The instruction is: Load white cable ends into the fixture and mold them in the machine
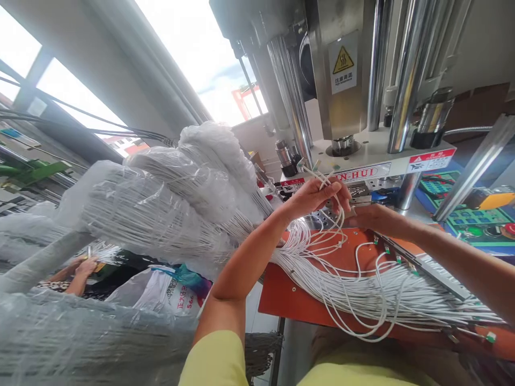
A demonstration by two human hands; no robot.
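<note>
My left hand (pixel 322 195) is closed around a few thin white cables (pixel 341 222), whose free ends stick up above the fingers and whose lengths loop down below. Just to its right, my right hand (pixel 372 217) reaches in from the side, its fingertips mostly hidden at the press's lower metal plate. What those fingers hold, if anything, I cannot make out. A blue-handled tool (pixel 382 196) lies behind the right hand. Under both forearms a thick bundle of white cables (pixel 333 284) spreads across an orange-red board (pixel 277 295), several of its ends carrying small green-and-white connectors (pixel 491 337).
The press (pixel 346 107) with its steel columns stands directly ahead, bearing a heat warning label. Plastic-wrapped cable bundles (pixel 153 198) hang at the left. A control panel (pixel 475 214) with buttons is at right. Another person's hands (pixel 84 267) work at far left.
</note>
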